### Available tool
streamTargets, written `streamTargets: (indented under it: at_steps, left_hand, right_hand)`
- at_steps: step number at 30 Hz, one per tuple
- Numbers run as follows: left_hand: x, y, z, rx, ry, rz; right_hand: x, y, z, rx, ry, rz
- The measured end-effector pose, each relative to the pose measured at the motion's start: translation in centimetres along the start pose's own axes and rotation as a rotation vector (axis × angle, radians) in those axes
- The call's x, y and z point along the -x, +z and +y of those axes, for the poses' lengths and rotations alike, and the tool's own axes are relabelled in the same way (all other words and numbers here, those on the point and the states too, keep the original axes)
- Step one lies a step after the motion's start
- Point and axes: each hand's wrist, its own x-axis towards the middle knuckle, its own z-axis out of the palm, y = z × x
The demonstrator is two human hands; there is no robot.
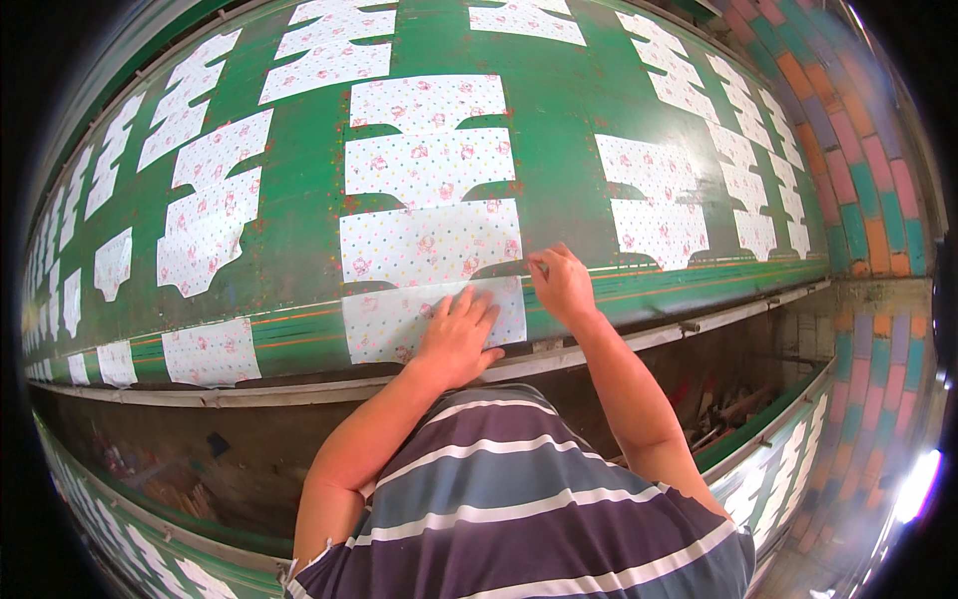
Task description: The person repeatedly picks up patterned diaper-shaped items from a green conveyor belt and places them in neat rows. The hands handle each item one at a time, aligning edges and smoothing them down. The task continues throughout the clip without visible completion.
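My left hand lies flat, fingers stretched out, on a white cut fabric piece at the near edge of the green table. This piece has a faint print of dots and pink figures. Just right of the piece's upper right corner is my right hand, its thumb and fingertips pinched together low over the table. Whether anything is between them is too small to tell. Directly beyond lies another printed fabric piece, with brighter dots and pink figures and curved cutouts at its lower corners.
More printed pieces lie in columns to the left and right. A metal rail runs along the table's near edge. Behind me stands another green table with white pieces. A wall of coloured bricks is at the right.
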Motion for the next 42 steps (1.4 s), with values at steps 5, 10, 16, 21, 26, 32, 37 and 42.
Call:
streamTargets:
  at_steps: [5, 10, 16, 21, 26, 32, 37, 42]
  left_hand:
    - [-0.5, -0.4, 0.4, 0.092, -0.032, 0.045]
    - [-1.0, -1.1, -1.6, 0.255, -0.089, 0.313]
    - [-1.6, -2.3, -8.9, 0.269, -0.472, 0.605]
    - [-3.4, -5.1, -14.0, 0.073, -0.540, 0.694]
    - [-1.8, -9.4, -16.3, -0.056, -0.407, 0.370]
    - [-1.7, -13.6, -17.7, 0.629, -0.674, 0.411]
    - [-5.4, -14.9, -22.2, 0.689, -0.709, 0.460]
    - [-9.0, -11.9, -25.2, 0.449, -0.781, 0.859]
  right_hand:
    - [-9.1, 1.5, 0.9, 0.142, -0.121, 0.011]
    - [-15.1, 2.0, 1.2, 0.319, -0.170, -0.157]
    - [-17.1, 1.7, 0.6, 0.388, -0.302, -0.466]
    - [-13.8, -1.8, -0.6, -0.411, -0.568, -0.770]
    - [-12.5, -4.4, -0.3, -0.923, -0.323, -0.833]
    - [-17.1, -5.2, 2.3, -0.841, -0.267, -0.530]
    - [-22.9, -3.7, 1.4, -0.458, -0.287, -0.311]
    - [-25.4, -2.1, 0.0, -0.181, -0.416, 0.021]
